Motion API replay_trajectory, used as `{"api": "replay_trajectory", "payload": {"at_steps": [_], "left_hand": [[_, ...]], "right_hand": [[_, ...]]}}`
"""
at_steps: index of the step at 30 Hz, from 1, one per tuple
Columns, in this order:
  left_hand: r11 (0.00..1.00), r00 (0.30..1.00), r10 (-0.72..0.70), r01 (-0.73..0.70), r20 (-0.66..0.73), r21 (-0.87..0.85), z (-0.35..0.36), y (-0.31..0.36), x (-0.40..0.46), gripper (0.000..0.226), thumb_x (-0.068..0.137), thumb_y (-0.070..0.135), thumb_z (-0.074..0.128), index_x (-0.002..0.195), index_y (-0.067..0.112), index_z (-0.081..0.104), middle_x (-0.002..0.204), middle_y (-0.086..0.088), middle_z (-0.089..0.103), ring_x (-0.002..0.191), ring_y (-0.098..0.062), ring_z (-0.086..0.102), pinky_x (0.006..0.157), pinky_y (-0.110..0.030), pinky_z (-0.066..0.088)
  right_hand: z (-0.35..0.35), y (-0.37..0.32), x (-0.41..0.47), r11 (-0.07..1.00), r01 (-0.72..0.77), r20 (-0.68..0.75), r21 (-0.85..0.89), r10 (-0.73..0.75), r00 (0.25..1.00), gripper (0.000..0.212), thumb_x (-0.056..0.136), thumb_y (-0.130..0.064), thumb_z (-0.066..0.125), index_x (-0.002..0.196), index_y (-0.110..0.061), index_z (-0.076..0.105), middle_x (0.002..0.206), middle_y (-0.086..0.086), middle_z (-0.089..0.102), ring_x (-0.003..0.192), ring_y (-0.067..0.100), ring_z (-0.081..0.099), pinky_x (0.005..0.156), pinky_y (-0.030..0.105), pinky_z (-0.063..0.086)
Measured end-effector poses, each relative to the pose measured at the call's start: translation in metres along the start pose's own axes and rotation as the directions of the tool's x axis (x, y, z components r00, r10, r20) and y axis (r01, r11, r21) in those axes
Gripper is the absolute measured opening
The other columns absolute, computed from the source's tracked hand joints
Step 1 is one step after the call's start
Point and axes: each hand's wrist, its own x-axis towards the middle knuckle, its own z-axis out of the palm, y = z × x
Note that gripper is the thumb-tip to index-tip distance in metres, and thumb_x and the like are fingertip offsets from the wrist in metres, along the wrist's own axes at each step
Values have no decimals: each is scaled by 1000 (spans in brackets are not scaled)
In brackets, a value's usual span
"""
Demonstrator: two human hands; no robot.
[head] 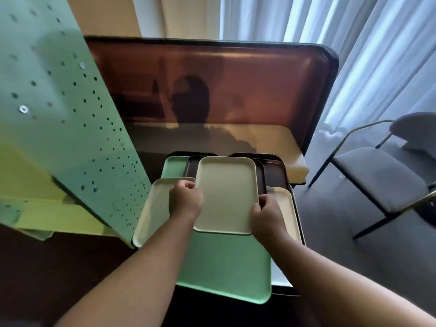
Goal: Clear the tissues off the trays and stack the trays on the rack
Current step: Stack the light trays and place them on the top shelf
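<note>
A small cream tray [226, 192] lies on top of a spread of trays, with both my hands on it. My left hand [185, 199] grips its left edge and my right hand [267, 212] grips its right edge near the front corner. Under it lie a large green tray [226, 263], another cream tray [153, 208] to the left, a cream tray [286, 208] to the right, dark brown trays [274, 172] behind and a second green tray [175, 166] at the back left. No tissue shows on any tray.
A green perforated metal rack panel [70, 102] rises at the left, with a yellow-green shelf [54, 220] below it. A glossy brown table [212, 86] stretches ahead. A grey chair [382, 175] stands at the right, before white curtains [354, 43].
</note>
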Motion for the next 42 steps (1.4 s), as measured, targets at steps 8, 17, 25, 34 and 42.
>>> {"api": "replay_trajectory", "payload": {"at_steps": [8, 17, 25, 34, 42], "left_hand": [[980, 982, -122, 142, -148, 140, -35, -37, 15, 29, 87, 11, 52, 113, 17, 62, 122, -13, 56, 104, -34, 59, 87, -48, 57], [883, 995, -64, 20, 79, 468, -48, -59, 52, 57, 85, 14, 58, 140, 16, 44, 142, -13, 42, 124, -34, 47, 103, -46, 46], [857, 962, -92, -55, 258, 512, -53, -98, 73, 54, 91, 16, 52, 144, 16, 42, 146, -11, 41, 128, -31, 42, 100, -43, 45], [848, 963, 105, -217, 247, 484, -53, -85, 77, 61, 85, 17, 54, 144, 11, 39, 157, -12, 25, 136, -34, 32, 108, -42, 36], [836, 920, 372, -389, 121, 388, -57, -44, 97, 55, 93, 30, 58, 143, 9, 45, 147, -15, 49, 128, -35, 49, 106, -44, 40]], "right_hand": [[54, -28, -17, 977, 85, 212, -195, -43, 976, 6, 98, -15, 41, 104, -15, 43, 81, 1, 56, 78, 29, 58, 72, 42, 47], [143, -41, -23, 990, -69, 269, -122, 100, 958, 6, 100, -22, 38, 99, -17, 41, 92, 7, 58, 74, 22, 51, 56, 33, 30], [186, -23, -28, 947, -144, 210, -288, 209, 955, 31, 99, -21, 50, 127, -10, 41, 123, 14, 43, 98, 30, 50, 85, 37, 40], [178, -34, -17, 953, -225, 304, -204, 280, 911, 18, 105, -27, 41, 104, -13, 51, 96, 6, 62, 78, 19, 55, 63, 32, 42], [65, -38, 17, 998, -50, 405, -46, 64, 912, 16, 101, -21, 58, 99, -16, 73, 92, 3, 76, 80, 16, 68, 77, 39, 58]]}}
